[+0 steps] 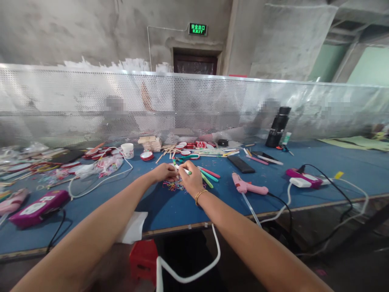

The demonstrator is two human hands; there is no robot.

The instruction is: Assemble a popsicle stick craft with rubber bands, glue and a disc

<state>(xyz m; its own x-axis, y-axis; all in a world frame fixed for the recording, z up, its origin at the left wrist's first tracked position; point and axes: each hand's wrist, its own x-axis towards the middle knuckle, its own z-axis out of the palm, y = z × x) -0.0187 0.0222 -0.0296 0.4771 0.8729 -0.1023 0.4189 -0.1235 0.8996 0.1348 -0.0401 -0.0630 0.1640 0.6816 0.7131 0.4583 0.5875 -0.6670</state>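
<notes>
My right hand (191, 178), with a gold bracelet at the wrist, grips a white marker pen (187, 172) with a green end. Close against it, my left hand (166, 172) is closed in a pinch. A small piece with green and red on it (174, 161) shows at the left fingertips; its kind is too small to tell. Thin coloured strands (174, 185) lie in a tangle on the blue table under both hands. Beside my right hand are a teal marker (210, 172) and a light green marker (207, 181), with a pink one among them.
A pink glue gun (247, 186) lies to the right, its cord running to a purple power strip (304, 178). Behind are a black phone (241, 164), a paper cup (127, 150) and wooden sticks (170, 151). Another purple strip (41, 208) lies left. A black bottle (277, 127) stands by the mesh.
</notes>
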